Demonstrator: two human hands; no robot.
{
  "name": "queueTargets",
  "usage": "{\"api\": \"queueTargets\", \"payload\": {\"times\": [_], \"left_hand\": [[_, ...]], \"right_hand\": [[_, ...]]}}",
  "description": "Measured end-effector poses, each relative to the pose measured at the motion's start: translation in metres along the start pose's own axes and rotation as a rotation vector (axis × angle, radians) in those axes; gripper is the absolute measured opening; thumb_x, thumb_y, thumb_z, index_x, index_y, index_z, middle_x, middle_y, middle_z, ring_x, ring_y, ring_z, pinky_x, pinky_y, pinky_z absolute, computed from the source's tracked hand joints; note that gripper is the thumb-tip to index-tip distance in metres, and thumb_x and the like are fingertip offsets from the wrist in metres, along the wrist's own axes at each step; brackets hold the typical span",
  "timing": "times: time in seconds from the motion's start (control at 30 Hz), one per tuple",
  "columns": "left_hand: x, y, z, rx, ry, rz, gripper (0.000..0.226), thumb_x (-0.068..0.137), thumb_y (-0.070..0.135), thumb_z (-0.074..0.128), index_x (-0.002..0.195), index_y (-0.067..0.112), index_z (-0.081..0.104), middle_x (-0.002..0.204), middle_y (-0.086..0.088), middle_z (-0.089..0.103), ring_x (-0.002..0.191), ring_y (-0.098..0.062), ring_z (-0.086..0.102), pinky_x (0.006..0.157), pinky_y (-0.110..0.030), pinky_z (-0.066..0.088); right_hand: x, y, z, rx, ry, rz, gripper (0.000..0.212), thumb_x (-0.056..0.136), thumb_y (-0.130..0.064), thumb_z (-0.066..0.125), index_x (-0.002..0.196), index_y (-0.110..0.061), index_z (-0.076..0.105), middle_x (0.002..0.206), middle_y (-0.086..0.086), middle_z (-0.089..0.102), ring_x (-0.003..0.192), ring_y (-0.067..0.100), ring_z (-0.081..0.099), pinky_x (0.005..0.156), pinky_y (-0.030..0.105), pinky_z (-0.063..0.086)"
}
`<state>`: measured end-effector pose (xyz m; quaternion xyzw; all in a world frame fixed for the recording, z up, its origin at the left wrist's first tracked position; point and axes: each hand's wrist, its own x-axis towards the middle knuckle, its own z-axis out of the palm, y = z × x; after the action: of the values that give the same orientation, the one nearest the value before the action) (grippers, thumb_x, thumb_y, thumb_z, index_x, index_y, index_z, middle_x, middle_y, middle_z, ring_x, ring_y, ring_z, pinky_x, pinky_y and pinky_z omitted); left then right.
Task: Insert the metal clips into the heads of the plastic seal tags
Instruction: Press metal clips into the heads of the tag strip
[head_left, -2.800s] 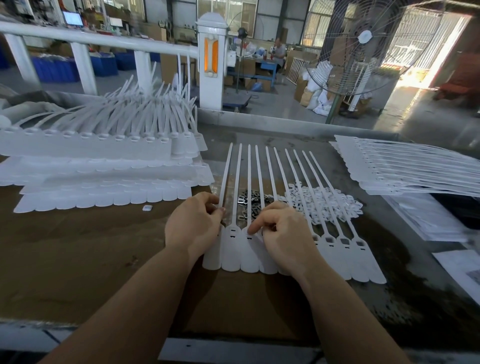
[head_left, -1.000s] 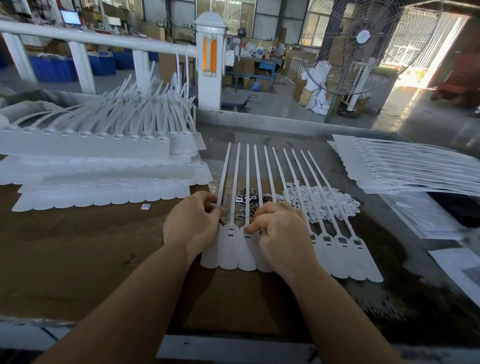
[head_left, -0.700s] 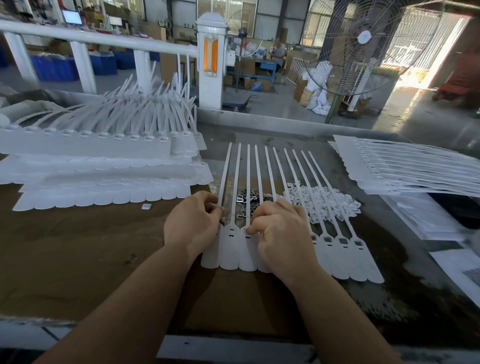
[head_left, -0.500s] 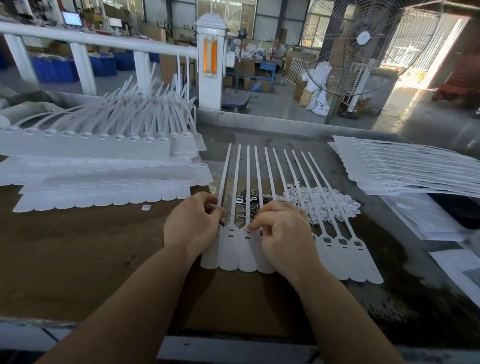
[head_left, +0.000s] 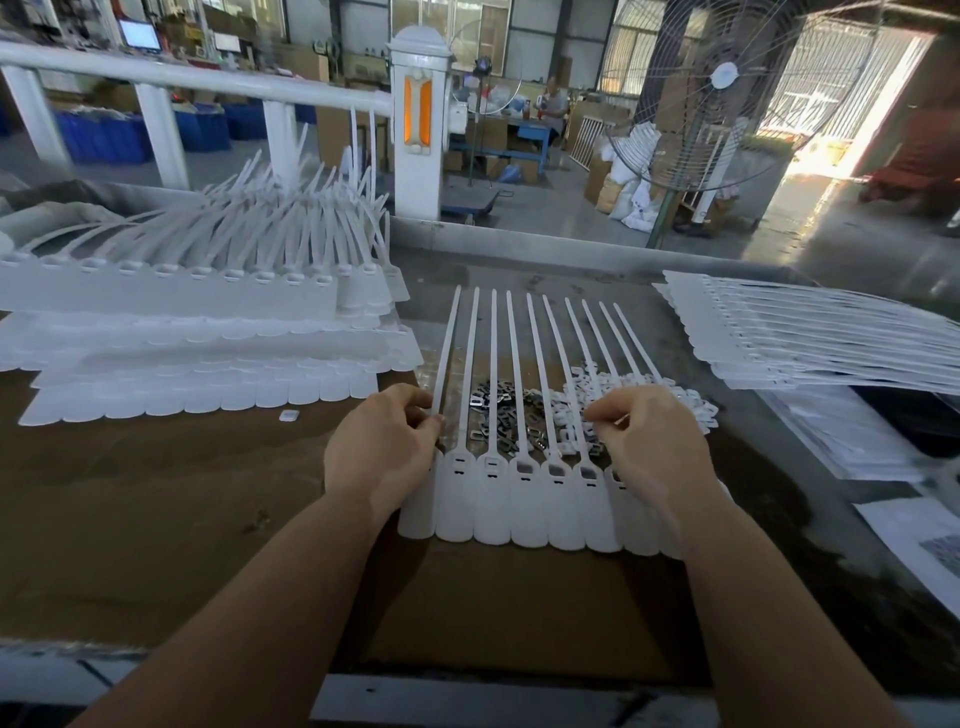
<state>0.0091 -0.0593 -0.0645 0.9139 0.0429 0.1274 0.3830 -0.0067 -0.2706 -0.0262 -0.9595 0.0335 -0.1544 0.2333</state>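
Seal tags (head_left: 524, 499): your left hand (head_left: 382, 457) pinches the leftmost strap; right hand (head_left: 647, 441) pinch contents unclear. Seat each metal clip (head_left: 506, 415) square.

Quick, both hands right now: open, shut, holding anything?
Left hand: fingers curled, pinching the leftmost seal tag at its strap.
Right hand: fingers curled over the white pieces; what it holds cannot be told.

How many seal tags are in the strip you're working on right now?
10, counted by their straps: seal tags side by side in one strip on the table. The left hand covers the leftmost head; the right hand hides the rightmost heads.
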Motion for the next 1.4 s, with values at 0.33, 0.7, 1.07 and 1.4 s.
{"api": "queueTargets", "payload": {"times": [0.33, 0.7, 1.07, 1.4], "left_hand": [[0.0, 0.002, -0.001, 0.008, -0.016, -0.006, 0.028, 0.091, 0.032, 0.058, 0.118, 0.026, 0.06, 0.104, 0.009, 0.068, 0.09, -0.01, 0.061, 0.076, -0.028, 0.051], [0.0, 0.002, -0.001, 0.001, -0.025, -0.014, 0.027, 0.091, 0.031, 0.058, 0.117, 0.026, 0.06, 0.101, 0.009, 0.067, 0.089, -0.009, 0.061, 0.075, -0.029, 0.052], [0.0, 0.003, -0.001, -0.014, -0.018, -0.01, 0.027, 0.091, 0.032, 0.058, 0.117, 0.026, 0.06, 0.098, 0.011, 0.065, 0.089, -0.009, 0.06, 0.073, -0.026, 0.049], [-0.001, 0.001, 0.0, 0.001, -0.004, -0.004, 0.027, 0.091, 0.032, 0.058, 0.117, 0.026, 0.06, 0.091, 0.014, 0.06, 0.085, -0.007, 0.056, 0.068, -0.023, 0.044]], "right_hand": [[0.013, -0.005, 0.018, -0.054, -0.078, -0.069, 0.024, 0.094, -0.018, 0.055, 0.113, -0.019, 0.067, 0.111, 0.004, 0.067, 0.087, 0.015, 0.064, 0.085, 0.034, 0.054], [0.016, -0.006, 0.024, -0.072, 0.001, -0.061, 0.015, 0.089, -0.018, 0.063, 0.1, -0.021, 0.073, 0.099, 0.0, 0.07, 0.072, 0.01, 0.057, 0.07, 0.024, 0.047], [-0.013, -0.02, 0.015, 0.374, -0.061, -0.179, 0.014, 0.087, -0.01, 0.063, 0.094, -0.017, 0.073, 0.084, -0.008, 0.068, 0.078, -0.001, 0.062, 0.071, 0.006, 0.047], [-0.026, -0.014, 0.023, 0.452, -0.053, -0.187, 0.017, 0.084, -0.005, 0.065, 0.088, -0.02, 0.069, 0.083, -0.008, 0.067, 0.082, 0.005, 0.064, 0.078, 0.018, 0.052]]}}
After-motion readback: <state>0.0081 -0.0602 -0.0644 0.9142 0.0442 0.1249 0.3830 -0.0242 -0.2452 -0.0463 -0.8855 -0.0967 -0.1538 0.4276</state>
